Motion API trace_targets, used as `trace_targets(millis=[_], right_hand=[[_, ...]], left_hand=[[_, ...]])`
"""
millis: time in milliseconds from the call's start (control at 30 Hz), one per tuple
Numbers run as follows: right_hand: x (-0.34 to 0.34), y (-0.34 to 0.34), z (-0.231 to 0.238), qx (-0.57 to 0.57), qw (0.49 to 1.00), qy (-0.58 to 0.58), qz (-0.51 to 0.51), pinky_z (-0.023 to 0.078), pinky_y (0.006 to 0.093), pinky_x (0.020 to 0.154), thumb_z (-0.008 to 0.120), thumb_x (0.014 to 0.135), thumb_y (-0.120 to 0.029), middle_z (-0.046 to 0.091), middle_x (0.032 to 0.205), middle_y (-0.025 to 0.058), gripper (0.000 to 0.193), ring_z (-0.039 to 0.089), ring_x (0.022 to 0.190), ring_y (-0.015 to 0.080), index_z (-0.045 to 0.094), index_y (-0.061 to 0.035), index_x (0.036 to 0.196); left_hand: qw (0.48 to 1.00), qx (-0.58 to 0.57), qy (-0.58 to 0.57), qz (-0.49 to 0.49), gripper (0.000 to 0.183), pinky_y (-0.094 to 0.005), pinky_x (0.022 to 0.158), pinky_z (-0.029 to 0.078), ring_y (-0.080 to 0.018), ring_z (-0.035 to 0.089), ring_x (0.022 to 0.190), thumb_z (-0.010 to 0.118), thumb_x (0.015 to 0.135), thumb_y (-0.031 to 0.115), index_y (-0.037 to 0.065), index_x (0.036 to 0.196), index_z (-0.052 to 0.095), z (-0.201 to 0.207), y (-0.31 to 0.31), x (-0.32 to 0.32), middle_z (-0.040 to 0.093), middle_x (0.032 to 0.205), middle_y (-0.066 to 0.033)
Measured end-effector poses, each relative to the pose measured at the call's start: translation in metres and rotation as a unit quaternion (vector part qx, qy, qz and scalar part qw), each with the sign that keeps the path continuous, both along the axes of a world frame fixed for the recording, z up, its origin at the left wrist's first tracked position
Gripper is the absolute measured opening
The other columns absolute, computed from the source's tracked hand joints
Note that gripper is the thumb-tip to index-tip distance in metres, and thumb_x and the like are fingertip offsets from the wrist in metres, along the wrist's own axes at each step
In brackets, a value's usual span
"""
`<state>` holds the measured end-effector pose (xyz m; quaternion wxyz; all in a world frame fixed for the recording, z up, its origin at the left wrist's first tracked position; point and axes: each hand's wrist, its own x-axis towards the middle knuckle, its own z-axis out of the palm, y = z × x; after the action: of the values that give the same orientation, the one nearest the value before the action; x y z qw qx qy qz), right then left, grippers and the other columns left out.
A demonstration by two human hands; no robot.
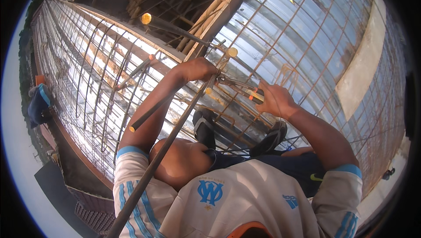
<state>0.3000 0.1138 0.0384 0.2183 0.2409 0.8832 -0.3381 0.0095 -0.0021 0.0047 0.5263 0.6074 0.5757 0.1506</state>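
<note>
My right hand (277,100) is closed around the handles of pincers (255,97) with black, orange and yellow grips. Their metal end reaches left to a junction of steel bars. At that junction my left hand (198,69) is closed, its fingers curled beside the bars; what lies inside them is hidden. A long rebar (175,130) slants from the junction down past my left arm. Around my hands, more bars end in yellow tips, such as one bar end (232,52) just right of my left hand. Thin wire loops near the pincers.
Rusty rebar mesh (302,23) covers shiny ribbed metal sheets (263,10). Timber edging (223,16) borders a dark opening with poles at the top. A pale board (362,58) lies at right. My feet, in dark sandals (204,126), are below my hands.
</note>
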Motion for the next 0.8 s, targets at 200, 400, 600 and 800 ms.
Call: trace_targets(millis=[200,400,600,800], right_hand=[[0.001,0.000,0.017,0.392,0.899,0.155,0.120,0.041,0.0337,0.072,0.060,0.084,-0.017,0.050,0.080,0.0034,0.045,0.053,0.074,0.0198,0.053,-0.0082,0.127],[-0.007,0.019,-0.005,0.412,0.886,0.131,0.164,0.039,0.0316,0.073,0.052,0.087,-0.015,0.051,0.083,0.0016,0.032,0.052,0.078,0.0174,0.056,-0.0096,0.118],[-0.032,0.042,-0.011,0.253,0.947,0.152,0.129,0.045,0.0387,0.072,0.051,0.087,-0.011,0.055,0.083,0.0070,0.021,0.057,0.080,0.0250,0.059,-0.0085,0.106],[0.010,-0.009,-0.010,-0.082,0.995,0.000,-0.051,0.049,0.0524,0.075,0.058,0.082,-0.014,0.065,0.088,0.0242,0.028,0.063,0.088,0.0432,0.058,0.0014,0.106]], left_hand=[[0.994,0.043,0.055,-0.081,0.023,-0.0388,0.078,0.047,-0.0285,0.061,0.084,0.053,0.088,0.018,0.002,0.091,0.068,0.002,0.004,-0.002,0.064,0.084,-0.0155],[0.977,0.138,0.097,-0.128,0.017,-0.0401,0.081,0.051,-0.0326,0.063,0.092,0.056,0.087,0.011,0.004,0.098,0.067,-0.015,-0.004,-0.009,0.067,0.092,-0.0157],[0.997,0.011,0.063,-0.044,0.024,-0.0389,0.087,0.050,-0.0332,0.064,0.098,0.052,0.090,0.018,0.004,0.103,0.067,0.006,0.002,-0.014,0.068,0.099,-0.0158],[0.996,-0.090,0.018,-0.005,0.030,-0.0390,0.086,0.049,-0.0336,0.064,0.097,0.051,0.087,0.017,0.001,0.104,0.069,0.025,0.004,0.009,0.068,0.097,-0.0200]])
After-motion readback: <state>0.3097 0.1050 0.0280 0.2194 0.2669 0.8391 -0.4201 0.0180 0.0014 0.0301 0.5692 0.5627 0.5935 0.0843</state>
